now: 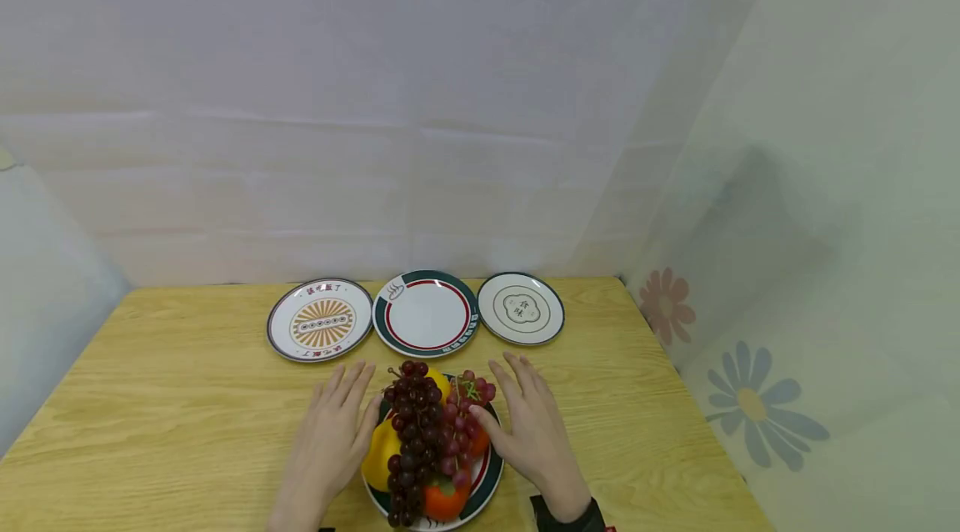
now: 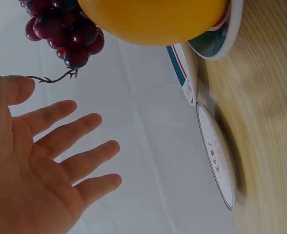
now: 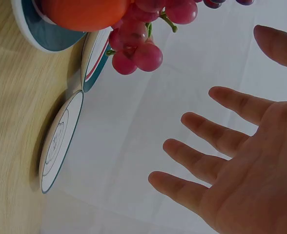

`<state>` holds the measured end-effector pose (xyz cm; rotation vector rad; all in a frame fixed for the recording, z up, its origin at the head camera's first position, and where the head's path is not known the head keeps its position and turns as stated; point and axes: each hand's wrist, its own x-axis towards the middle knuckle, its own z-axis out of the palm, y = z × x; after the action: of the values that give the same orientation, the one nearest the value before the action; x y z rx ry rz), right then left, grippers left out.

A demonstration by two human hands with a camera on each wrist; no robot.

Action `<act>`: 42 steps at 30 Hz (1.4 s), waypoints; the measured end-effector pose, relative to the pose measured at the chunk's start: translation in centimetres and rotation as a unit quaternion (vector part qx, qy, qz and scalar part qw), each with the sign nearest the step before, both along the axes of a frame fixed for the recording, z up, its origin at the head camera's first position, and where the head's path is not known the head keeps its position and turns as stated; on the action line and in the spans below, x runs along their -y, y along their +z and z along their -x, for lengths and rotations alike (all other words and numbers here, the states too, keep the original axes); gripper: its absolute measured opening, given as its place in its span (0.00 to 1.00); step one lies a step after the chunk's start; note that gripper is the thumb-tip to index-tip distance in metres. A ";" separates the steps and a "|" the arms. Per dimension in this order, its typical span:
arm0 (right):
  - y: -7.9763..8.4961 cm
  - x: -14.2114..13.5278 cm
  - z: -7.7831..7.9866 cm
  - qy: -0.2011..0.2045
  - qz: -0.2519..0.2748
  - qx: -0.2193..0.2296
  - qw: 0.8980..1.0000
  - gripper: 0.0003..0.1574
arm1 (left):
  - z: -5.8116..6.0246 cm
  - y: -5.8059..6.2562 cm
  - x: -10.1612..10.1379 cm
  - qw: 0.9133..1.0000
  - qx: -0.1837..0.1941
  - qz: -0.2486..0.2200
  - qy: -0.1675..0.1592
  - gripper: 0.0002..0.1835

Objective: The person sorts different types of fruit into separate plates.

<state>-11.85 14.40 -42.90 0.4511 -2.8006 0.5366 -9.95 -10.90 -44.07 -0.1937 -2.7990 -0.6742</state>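
Observation:
A plate with a dark green rim near the table's front is heaped with fruit. Dark grapes lie across the middle, with pinkish-red grapes to their right. A yellow fruit shows at the left, and an orange persimmon at the front. My left hand is left of the heap, fingers straight and spread, palm towards the fruit. Its thumb is close by the dark grapes' stem in the left wrist view. On the right, my right hand faces inward with spread fingers, holding nothing.
Three plates line the back of the wooden table: one with an orange sunburst, a green-rimmed one and a white one with a small emblem. A pale cloth wall rises behind them. A flower-printed wall stands at the right.

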 end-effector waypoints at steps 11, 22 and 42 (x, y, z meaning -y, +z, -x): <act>-0.1 0.1 -0.3 0.003 -0.002 0.008 1.000 0.38 | 1.3 1.2 -2.5 0.999 -0.018 -0.007 -0.037 0.26; -0.5 0.3 -0.5 0.003 -0.008 0.008 1.000 0.35 | 3.4 0.7 -4.5 0.996 0.074 0.003 -0.042 0.27; -0.3 0.1 -0.4 -0.023 0.003 0.048 0.999 0.30 | 2.7 3.7 -4.0 0.991 0.049 -0.087 -0.087 0.12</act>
<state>-11.40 14.28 -43.22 0.3689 -2.8916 0.5718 -12.69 -6.88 -40.34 -0.3838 -2.8179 -0.9883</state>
